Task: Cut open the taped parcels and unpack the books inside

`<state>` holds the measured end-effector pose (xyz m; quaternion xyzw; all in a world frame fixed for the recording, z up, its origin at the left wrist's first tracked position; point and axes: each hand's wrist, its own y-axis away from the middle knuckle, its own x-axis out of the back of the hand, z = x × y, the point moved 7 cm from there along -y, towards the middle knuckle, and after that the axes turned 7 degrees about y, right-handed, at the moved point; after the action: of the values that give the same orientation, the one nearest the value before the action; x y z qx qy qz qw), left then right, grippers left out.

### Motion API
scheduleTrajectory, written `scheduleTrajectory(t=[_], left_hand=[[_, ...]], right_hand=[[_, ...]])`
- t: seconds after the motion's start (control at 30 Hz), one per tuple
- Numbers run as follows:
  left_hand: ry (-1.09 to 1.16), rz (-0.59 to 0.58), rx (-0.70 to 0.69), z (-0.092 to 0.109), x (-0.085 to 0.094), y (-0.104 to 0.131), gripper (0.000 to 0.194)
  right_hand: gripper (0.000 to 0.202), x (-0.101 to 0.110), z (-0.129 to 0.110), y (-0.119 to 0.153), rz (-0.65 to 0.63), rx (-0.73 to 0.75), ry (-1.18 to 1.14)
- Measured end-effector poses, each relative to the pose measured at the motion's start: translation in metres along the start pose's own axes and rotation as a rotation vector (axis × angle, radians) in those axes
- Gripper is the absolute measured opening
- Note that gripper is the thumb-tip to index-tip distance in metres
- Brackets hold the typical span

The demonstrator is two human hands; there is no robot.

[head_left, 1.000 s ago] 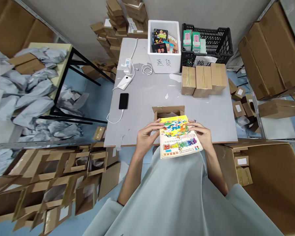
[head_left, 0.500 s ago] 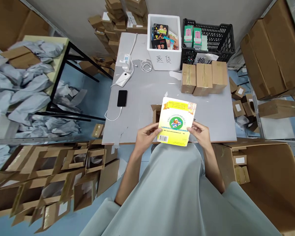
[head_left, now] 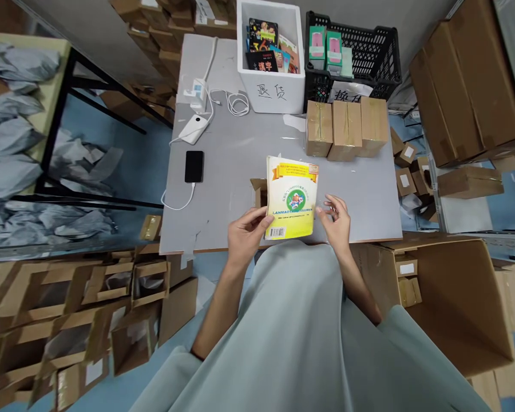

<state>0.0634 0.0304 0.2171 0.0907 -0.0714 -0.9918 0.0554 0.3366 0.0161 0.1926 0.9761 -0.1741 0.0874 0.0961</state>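
Presently, left hand pinching yellow book at its near corner; right hand spread, just beside book, above small open box on grey table.

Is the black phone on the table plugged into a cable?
Yes, a white cable runs from the bottom end of the black phone lying on the grey table.

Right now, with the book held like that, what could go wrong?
Only the left hand grips the book; the right hand is open beside it, so it may slip. It hangs over the open box and could knock it. The phone cable loops near the table edge and might snag.
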Motion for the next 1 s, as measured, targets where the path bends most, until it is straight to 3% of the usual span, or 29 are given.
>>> scheduleTrajectory(t=[0.07, 0.17, 0.23, 0.43, 0.53, 0.6, 0.73, 0.77, 0.9, 1.0], left_hand=[[-0.062, 0.025, -0.061, 0.004, -0.006, 0.001, 0.048], [-0.179, 0.042, -0.153, 0.011, -0.016, 0.003, 0.044], [-0.243, 0.021, -0.206, 0.014, -0.023, 0.007, 0.04], [-0.468, -0.137, -0.359, 0.014, -0.052, 0.028, 0.025], [-0.458, -0.266, -0.328, 0.012, -0.06, 0.033, 0.025], [-0.411, -0.262, -0.278, 0.012, -0.051, 0.027, 0.028], [-0.281, 0.013, -0.148, 0.006, 0.001, -0.001, 0.053], [-0.226, 0.033, -0.074, -0.001, 0.012, -0.008, 0.062], [-0.025, -0.113, 0.285, -0.033, 0.022, -0.017, 0.082], [0.044, -0.155, 0.361, -0.038, 0.018, -0.012, 0.084]], right_hand=[[0.067, -0.01, -0.005, 0.006, -0.06, 0.02, 0.011], [0.074, -0.038, -0.013, 0.021, -0.287, -0.022, -0.061], [0.08, -0.051, -0.02, 0.03, -0.341, -0.041, -0.097], [0.067, -0.059, -0.033, 0.036, -0.231, -0.047, -0.171], [0.067, -0.053, -0.028, 0.03, -0.207, -0.073, -0.151], [0.072, -0.047, -0.021, 0.025, -0.234, -0.121, -0.156], [0.076, -0.037, -0.007, 0.017, -0.327, -0.213, -0.201], [0.075, -0.035, -0.005, 0.017, -0.348, -0.223, -0.211], [0.071, -0.029, -0.001, 0.016, -0.4, -0.246, -0.254], [0.07, -0.027, -0.001, 0.015, -0.427, -0.262, -0.278]])
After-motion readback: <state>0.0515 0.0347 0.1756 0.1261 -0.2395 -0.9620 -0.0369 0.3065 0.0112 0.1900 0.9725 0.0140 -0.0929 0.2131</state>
